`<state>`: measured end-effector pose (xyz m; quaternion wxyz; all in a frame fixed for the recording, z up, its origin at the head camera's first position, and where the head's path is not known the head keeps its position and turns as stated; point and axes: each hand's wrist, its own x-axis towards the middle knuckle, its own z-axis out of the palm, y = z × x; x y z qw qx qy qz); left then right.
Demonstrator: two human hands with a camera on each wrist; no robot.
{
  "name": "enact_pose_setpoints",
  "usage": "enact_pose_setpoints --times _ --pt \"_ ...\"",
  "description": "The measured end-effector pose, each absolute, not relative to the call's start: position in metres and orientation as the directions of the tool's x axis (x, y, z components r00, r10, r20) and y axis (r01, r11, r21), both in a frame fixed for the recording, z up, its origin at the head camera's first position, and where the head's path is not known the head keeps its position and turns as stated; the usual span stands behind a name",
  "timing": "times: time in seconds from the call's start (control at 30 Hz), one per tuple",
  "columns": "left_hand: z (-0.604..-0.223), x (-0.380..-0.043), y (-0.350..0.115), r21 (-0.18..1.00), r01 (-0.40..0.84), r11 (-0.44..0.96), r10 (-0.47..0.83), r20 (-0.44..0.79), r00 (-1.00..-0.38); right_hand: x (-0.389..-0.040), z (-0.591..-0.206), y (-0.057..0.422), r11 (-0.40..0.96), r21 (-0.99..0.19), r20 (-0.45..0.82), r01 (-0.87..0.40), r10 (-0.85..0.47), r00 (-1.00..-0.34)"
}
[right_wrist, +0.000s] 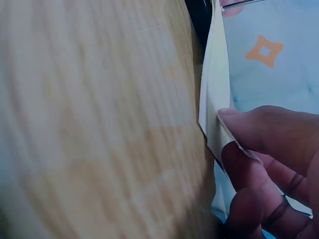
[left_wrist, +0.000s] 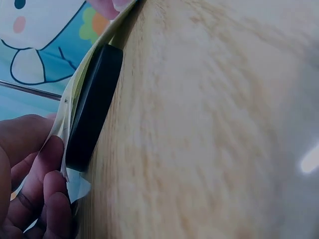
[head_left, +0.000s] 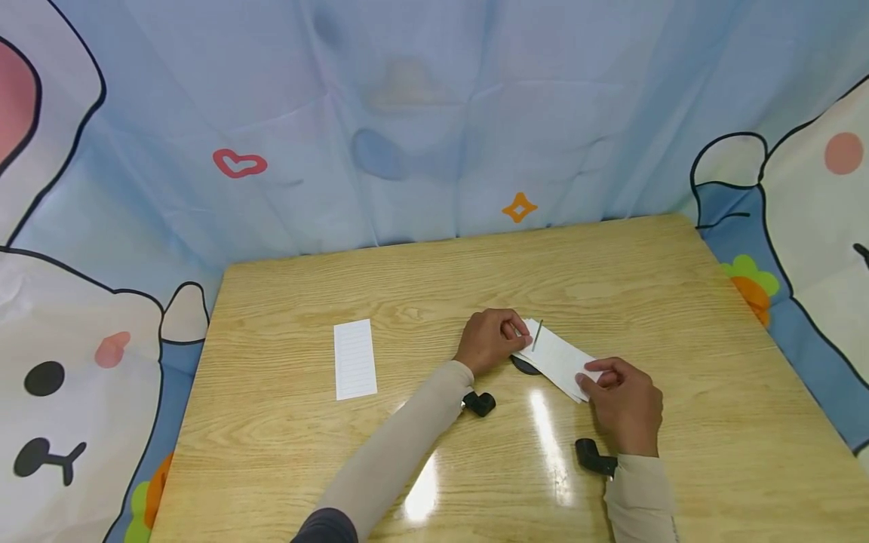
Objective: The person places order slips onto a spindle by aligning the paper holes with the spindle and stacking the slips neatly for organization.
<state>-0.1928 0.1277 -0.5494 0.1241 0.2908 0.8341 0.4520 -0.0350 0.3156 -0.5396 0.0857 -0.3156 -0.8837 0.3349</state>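
Several white paper slips (head_left: 560, 362) are stuck on the thin metal spike (head_left: 538, 335) of a bill spike, whose round black base (head_left: 524, 366) peeks out beneath them. My left hand (head_left: 490, 339) pinches the slips' left end, close beside the spike. At the opposite end, my right hand (head_left: 627, 407) grips the paper between thumb and fingers. Seen from the left wrist, the thick black base (left_wrist: 94, 107) stands on the table under the paper. In the right wrist view the slips' edges (right_wrist: 215, 89) fan slightly apart toward my right fingertips.
A single lined paper slip (head_left: 355, 360) lies flat on the wooden table (head_left: 285, 437), left of my hands. Behind the table's back edge hangs a blue cartoon-print curtain (head_left: 434, 151). Small black devices (head_left: 480, 404) are strapped at both wrists.
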Motion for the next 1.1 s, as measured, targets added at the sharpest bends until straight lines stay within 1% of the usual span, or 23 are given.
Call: enact_pose_setpoints --times 0.27,0.6,0.77,0.93,1.1 --pt "-0.550 -0.191 0.129 0.769 0.437 0.465 0.598 0.091 -0.797 -0.032 -0.536 0.316 0.598 -0.611 -0.101 0.519 0.591 -0.800" --pt "-0.550 -0.191 0.128 0.744 0.461 0.484 0.611 0.089 -0.787 -0.023 -0.534 0.327 0.610 -0.605 -0.136 0.512 0.555 -0.821" --pt "-0.553 -0.191 0.129 0.730 0.478 0.488 0.618 0.097 -0.780 -0.022 -0.536 0.325 0.607 -0.603 -0.137 0.517 0.560 -0.817" --pt "-0.552 -0.190 0.128 0.728 0.483 0.486 0.616 0.107 -0.780 -0.022 -0.537 0.323 0.612 -0.605 -0.115 0.509 0.566 -0.816" --pt "-0.551 -0.190 0.125 0.777 0.445 0.445 0.612 0.099 -0.785 -0.022 -0.537 0.315 0.602 -0.635 -0.048 0.484 0.595 -0.803"
